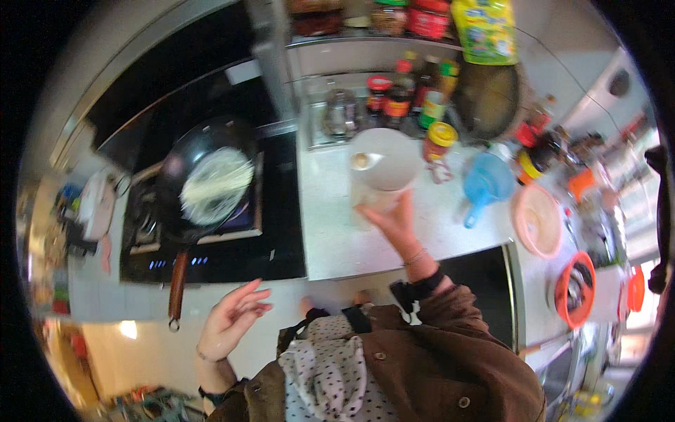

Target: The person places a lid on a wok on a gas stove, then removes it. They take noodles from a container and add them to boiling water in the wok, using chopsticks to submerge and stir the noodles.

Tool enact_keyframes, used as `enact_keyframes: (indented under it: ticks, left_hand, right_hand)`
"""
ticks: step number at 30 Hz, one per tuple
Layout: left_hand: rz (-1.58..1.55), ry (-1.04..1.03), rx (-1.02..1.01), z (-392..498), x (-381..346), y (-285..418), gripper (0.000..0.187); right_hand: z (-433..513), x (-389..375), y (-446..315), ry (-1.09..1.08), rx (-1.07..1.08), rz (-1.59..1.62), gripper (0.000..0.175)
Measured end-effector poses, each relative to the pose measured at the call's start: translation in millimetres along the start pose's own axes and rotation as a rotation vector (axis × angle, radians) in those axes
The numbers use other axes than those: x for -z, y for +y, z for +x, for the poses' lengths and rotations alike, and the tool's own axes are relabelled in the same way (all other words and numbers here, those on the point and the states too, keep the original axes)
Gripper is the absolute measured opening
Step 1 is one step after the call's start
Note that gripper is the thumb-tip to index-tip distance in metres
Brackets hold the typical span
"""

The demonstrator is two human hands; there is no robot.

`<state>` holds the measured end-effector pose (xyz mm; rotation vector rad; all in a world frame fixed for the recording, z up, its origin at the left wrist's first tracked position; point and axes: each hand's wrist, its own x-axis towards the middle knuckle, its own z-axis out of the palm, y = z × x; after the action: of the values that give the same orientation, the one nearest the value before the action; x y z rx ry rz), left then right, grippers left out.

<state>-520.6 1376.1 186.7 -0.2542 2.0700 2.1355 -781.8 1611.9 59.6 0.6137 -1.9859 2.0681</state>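
Note:
My right hand grips a pale, round container on the white countertop, with the thumb on its near side and the other fingers mostly hidden. A white spoon-like piece shows within its rim, blurred. My left hand is held before the stove's front edge, fingers apart and nothing in them. Up and left of that hand, a black wok sits on the black glass cooktop, its wooden handle pointing towards me. Pale noodles lie in whitish, foamy liquid inside the wok.
Behind the container stand sauce bottles and a yellow-lidded jar. A blue plastic ladle lies to the right, then a pink basin and an orange bowl. A shelf with jars runs above.

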Motion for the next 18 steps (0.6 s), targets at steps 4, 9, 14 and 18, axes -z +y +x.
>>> enact_keyframes:
  ticks: [4,9,14,18]
  left_hand:
    - [-0.036,-0.013,-0.001,8,-13,-9,0.050]
    - [0.021,0.015,0.021,20,-5,-36,0.047]
    - [0.244,0.133,0.103,42,33,-110,0.021]
    - [0.704,0.431,0.141,64,66,-168,0.012]
  right_hand:
    - [11,19,1,0.049,-0.023,-0.036,0.070]
    - [22,43,6,0.175,0.060,-0.346,0.076]
    - [24,49,15,0.202,0.111,-0.458,0.077]
    - [19,57,17,0.128,0.044,-0.353,0.086]
